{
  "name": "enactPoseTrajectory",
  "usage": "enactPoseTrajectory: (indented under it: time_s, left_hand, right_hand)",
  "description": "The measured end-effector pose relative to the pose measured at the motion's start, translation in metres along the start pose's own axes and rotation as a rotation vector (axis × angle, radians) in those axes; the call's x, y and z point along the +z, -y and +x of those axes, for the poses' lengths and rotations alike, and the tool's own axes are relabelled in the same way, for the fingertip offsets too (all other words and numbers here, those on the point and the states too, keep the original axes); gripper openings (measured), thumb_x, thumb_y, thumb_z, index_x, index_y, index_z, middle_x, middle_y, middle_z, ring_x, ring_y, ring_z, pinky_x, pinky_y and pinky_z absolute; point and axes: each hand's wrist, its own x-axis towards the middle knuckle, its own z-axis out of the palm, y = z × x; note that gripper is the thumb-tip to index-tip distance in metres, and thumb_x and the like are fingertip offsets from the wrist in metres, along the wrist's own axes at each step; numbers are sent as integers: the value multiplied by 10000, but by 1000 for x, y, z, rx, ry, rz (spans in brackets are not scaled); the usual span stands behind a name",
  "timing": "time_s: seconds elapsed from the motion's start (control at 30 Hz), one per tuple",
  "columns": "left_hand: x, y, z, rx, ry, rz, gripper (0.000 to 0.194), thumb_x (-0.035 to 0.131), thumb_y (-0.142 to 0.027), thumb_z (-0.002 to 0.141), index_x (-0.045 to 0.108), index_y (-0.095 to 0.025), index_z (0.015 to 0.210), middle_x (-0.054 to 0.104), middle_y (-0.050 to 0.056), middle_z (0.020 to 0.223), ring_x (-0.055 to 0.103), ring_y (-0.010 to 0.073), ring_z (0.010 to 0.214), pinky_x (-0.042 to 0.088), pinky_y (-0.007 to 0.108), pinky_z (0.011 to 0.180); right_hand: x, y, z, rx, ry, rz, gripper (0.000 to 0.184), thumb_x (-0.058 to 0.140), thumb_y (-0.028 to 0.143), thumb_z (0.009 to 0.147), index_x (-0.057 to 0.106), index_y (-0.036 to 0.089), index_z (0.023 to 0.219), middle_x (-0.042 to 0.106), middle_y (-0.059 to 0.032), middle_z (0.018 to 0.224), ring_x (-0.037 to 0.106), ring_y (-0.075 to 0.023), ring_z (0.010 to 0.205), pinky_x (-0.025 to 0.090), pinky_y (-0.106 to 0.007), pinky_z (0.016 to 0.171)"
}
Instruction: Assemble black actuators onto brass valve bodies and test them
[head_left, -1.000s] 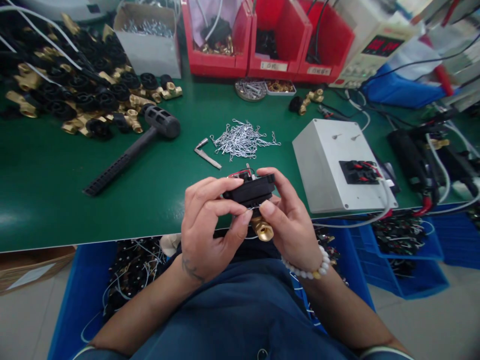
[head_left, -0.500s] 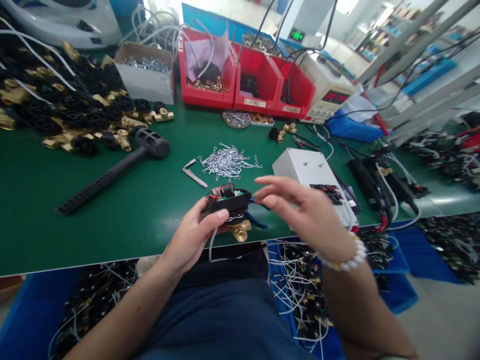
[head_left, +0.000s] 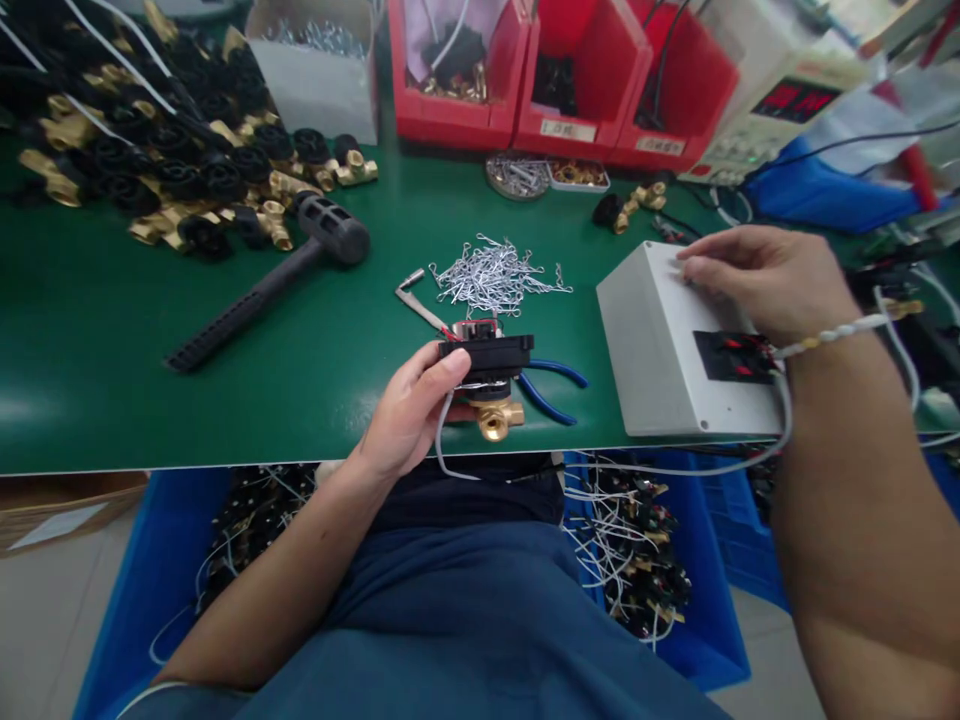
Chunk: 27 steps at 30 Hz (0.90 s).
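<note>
Left hand (head_left: 411,415) holds a valve assembly (head_left: 495,362); right hand (head_left: 772,275) at a grey box (head_left: 671,350)

The valve assembly sits at the near edge of the green bench (head_left: 322,410), held in front of the person's body. The left hand is closed on its left end, thumb across the front of the black housing, with the brass body (head_left: 495,418) hanging underneath. Red wiring shows on top, and a grey cable (head_left: 442,440) loops down beside the fingers.

The right hand, a bead bracelet (head_left: 832,335) at its wrist, reaches over to the grey box. Thumb and fingers are drawn close together at the upper part of its sloping face; whether they grip anything there cannot be told.

Just right of the assembly, two blue handles (head_left: 547,404) stick out, the rest of that tool hidden. Behind lie a bent metal tool (head_left: 420,305) and a pile of wire clips (head_left: 495,278). To the left, a black mallet (head_left: 289,268) lies near a heap of brass-and-black valves (head_left: 202,180). Red bins (head_left: 465,118) line the back beside a white carton (head_left: 319,90). Below the bench, blue crates (head_left: 712,610) hold more cabled parts.
</note>
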Motion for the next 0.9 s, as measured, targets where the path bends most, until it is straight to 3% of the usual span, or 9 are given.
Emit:
enactPoseTrajectory:
  time_s: [0.1,0.17,0.3,0.43,0.67,0.9]
  left_hand:
    - [0,1,0,12,5,0,524,723,-571,762,604,-166,1073,741,88,944,731,330,985,635,429,779]
    - [0,1,0,22,9,9,541,714,-579,766,600,-154,1081,742,91,929,737,327,967,633,422,779]
    - [0,1,1,39,20,16,571,715,-590,762,586,-128,1071,742,100,897,751,299,877,630,391,746]
    - [-1,2,-1,77,31,10,565,747,-534,759,574,-143,1128,736,94,963,742,241,796,618,341,705]
    - [-7,13,-6,303,47,147,490,833,-354,727,592,-236,1136,701,8,1035,694,161,901,563,243,809]
    - [-5,11,-10,318,71,210,547,845,-374,710,569,-231,1159,686,25,1049,682,182,919,565,272,814]
  right_hand:
    - [1,0,-5,20,-19,-3,413,621,306,726,722,-13,968,704,-29,748,630,-77,704,335,-279,534]
    - [3,-3,-8,-2,-70,18,400,648,329,741,734,17,976,701,6,709,615,-45,662,345,-257,543]
    - [9,-10,-14,-123,-158,86,147,696,202,854,775,127,953,709,-1,739,501,15,514,400,-171,548]
    - [11,-10,-15,-115,-168,83,104,686,147,884,774,125,934,661,11,671,446,9,489,365,-172,531]
    - [10,-5,-17,-99,-165,81,105,662,120,892,767,127,894,631,33,636,433,15,479,334,-168,511]
    - [8,-11,-15,-164,-144,68,105,688,211,889,772,152,912,617,23,637,438,-4,494,342,-184,512]
